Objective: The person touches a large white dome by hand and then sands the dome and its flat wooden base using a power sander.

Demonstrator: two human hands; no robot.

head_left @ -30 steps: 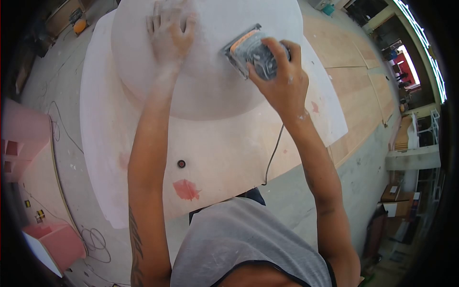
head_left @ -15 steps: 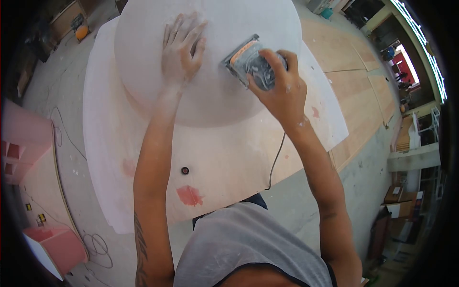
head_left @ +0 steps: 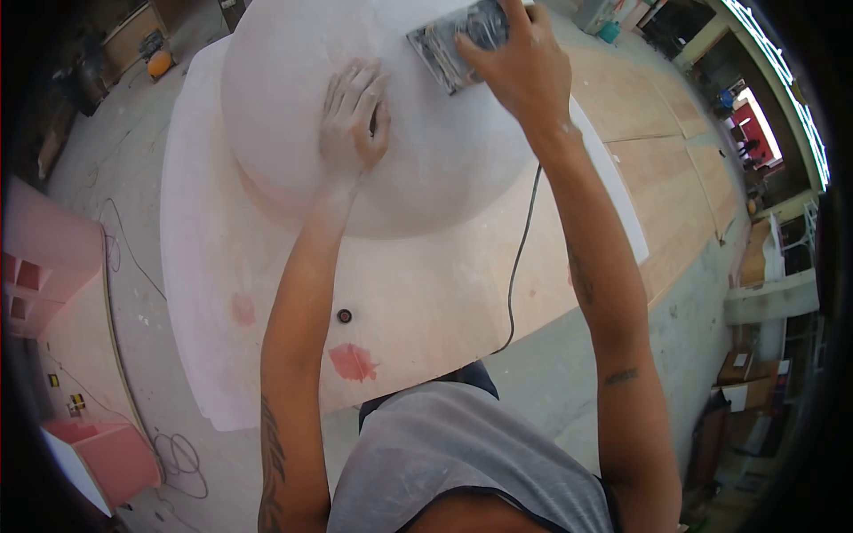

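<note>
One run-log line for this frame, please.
left hand: flat on white dome | right hand: gripping sander on dome's far side | cord: trailing across plywood panel

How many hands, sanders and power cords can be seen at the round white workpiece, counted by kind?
2 hands: left hand, right hand
1 palm sander
1 power cord
Total: 4
</note>
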